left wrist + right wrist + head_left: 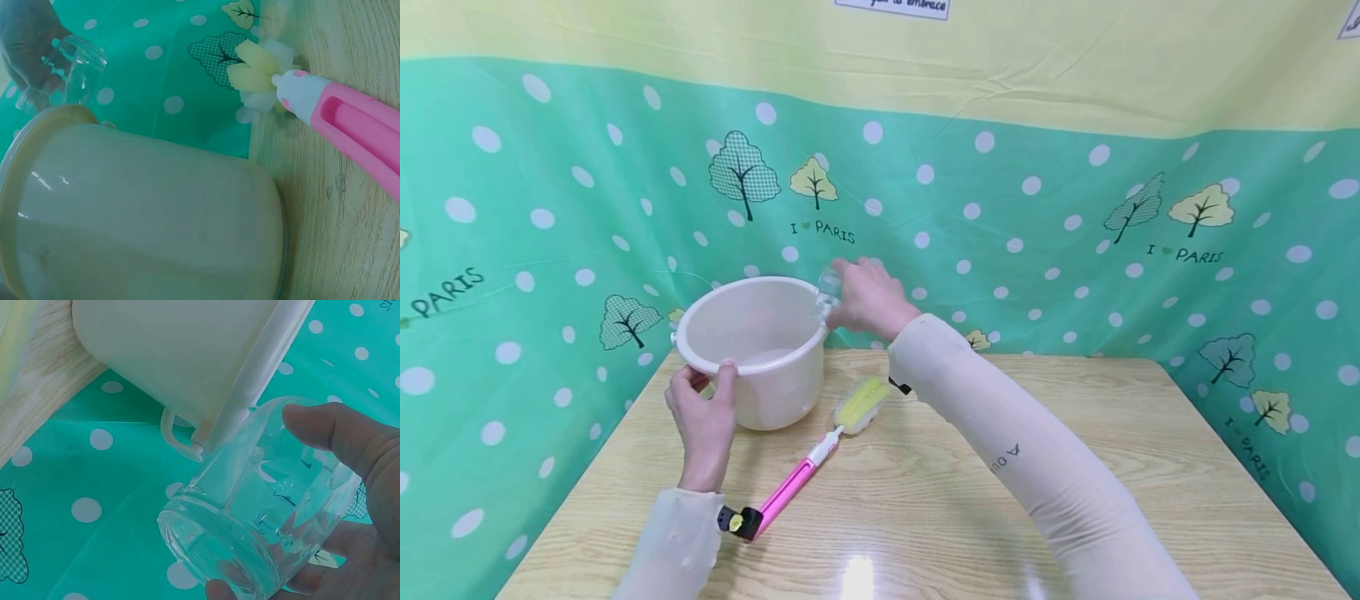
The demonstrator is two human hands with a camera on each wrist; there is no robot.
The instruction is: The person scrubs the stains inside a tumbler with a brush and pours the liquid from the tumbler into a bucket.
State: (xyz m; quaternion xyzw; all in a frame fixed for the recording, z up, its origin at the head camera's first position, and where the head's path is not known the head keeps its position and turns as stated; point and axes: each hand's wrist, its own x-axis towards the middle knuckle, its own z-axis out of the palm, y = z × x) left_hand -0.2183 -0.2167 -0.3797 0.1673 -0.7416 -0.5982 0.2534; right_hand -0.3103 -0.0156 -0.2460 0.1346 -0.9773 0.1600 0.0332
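Observation:
A cream plastic bucket [778, 396] stands on the table's left side. My left hand [703, 421] grips its near rim, thumb over the edge and fingers against the outer wall. In my right hand [868, 296] is a clear glass cup [250, 500], held tilted right at the bucket's far right rim. The right wrist view shows the thumb on one side of the glass and fingers on the other, with a small handle lug [178, 436] of the bucket close by. Inside the bucket, the near part of the floor is hidden by its wall.
A bottle brush with a pink handle [790, 493] and a yellow-and-white sponge head [861, 406] lies on the wooden table [1000, 467], just right of the bucket. Green dotted cloth [970, 250] hangs behind and along both sides of the table.

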